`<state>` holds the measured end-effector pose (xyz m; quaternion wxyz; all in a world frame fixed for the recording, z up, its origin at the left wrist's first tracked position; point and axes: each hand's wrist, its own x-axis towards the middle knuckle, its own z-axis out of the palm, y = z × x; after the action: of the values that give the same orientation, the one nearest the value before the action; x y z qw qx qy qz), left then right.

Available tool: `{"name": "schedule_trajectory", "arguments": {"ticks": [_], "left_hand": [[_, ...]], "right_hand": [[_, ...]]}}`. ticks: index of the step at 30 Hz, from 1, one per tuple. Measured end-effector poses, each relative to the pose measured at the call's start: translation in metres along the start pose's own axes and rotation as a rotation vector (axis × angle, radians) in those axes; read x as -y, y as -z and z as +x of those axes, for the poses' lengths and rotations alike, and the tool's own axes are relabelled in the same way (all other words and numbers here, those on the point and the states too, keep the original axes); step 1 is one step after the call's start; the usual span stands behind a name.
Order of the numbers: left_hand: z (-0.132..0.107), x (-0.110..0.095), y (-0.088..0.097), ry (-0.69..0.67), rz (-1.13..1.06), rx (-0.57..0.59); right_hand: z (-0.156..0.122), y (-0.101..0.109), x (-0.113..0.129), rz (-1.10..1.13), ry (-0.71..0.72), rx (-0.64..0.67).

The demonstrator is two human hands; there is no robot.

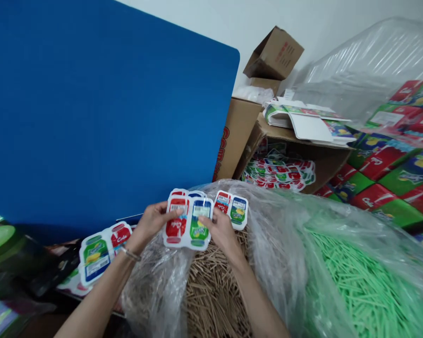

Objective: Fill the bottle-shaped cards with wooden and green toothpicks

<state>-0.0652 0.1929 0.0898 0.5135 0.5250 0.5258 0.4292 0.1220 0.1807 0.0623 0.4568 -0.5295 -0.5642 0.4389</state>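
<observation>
My left hand (152,224) and my right hand (221,230) together grip a small stack of die-cut printed cards (187,221), each showing a red and a green bottle picture. The left thumb lies on the red half and the right thumb on the green half. Another such card (232,208) sticks out behind my right hand. The hands hover over a clear plastic bag of thin brown sticks (211,291).
A similar card (100,251) lies at lower left under a blue panel (102,108). A bag of green sticks (366,286) sits at right. Behind are cardboard boxes (273,54), an open box with more cards (280,171), and wrapped printed packs (398,183).
</observation>
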Motion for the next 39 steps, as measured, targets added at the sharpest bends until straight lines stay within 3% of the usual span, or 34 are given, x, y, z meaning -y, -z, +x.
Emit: {"name": "schedule_trajectory", "arguments": {"ticks": [4, 7, 13, 17, 19, 22, 25, 28, 31, 34, 39], "left_hand": [[0.048, -0.005, 0.011, -0.094, 0.148, -0.098], [0.07, 0.001, 0.01, -0.156, 0.327, -0.154], [0.072, 0.01, -0.001, -0.256, 0.756, -0.297], [0.058, -0.004, -0.017, -0.347, 0.959, -0.291], [0.055, -0.014, -0.036, -0.391, 1.022, -0.192], [0.065, -0.028, -0.079, -0.406, 1.075, 0.024], [0.087, -0.033, -0.125, -0.287, 1.133, 0.157], [0.109, -0.03, -0.153, -0.137, 1.188, 0.222], [0.123, -0.026, -0.161, -0.042, 1.222, 0.246], [0.13, -0.022, -0.157, 0.002, 1.246, 0.245], [0.13, -0.02, -0.153, -0.005, 1.261, 0.205]], "right_hand": [[0.047, -0.013, 0.011, -0.174, 0.011, -0.117], [0.063, -0.021, 0.013, -0.305, 0.007, -0.173], [0.054, -0.013, -0.001, -0.451, 0.092, -0.213], [0.032, 0.018, -0.012, -0.463, 0.17, -0.268], [0.016, 0.031, -0.016, -0.456, 0.176, -0.279], [-0.014, 0.036, -0.021, -0.446, 0.178, -0.254], [-0.047, 0.029, -0.024, -0.439, 0.196, -0.207], [-0.08, 0.023, -0.032, -0.439, 0.209, -0.166], [-0.108, 0.028, -0.045, -0.436, 0.189, -0.163], [-0.128, 0.039, -0.056, -0.401, 0.149, -0.196], [-0.137, 0.054, -0.055, -0.322, 0.116, -0.237]]}}
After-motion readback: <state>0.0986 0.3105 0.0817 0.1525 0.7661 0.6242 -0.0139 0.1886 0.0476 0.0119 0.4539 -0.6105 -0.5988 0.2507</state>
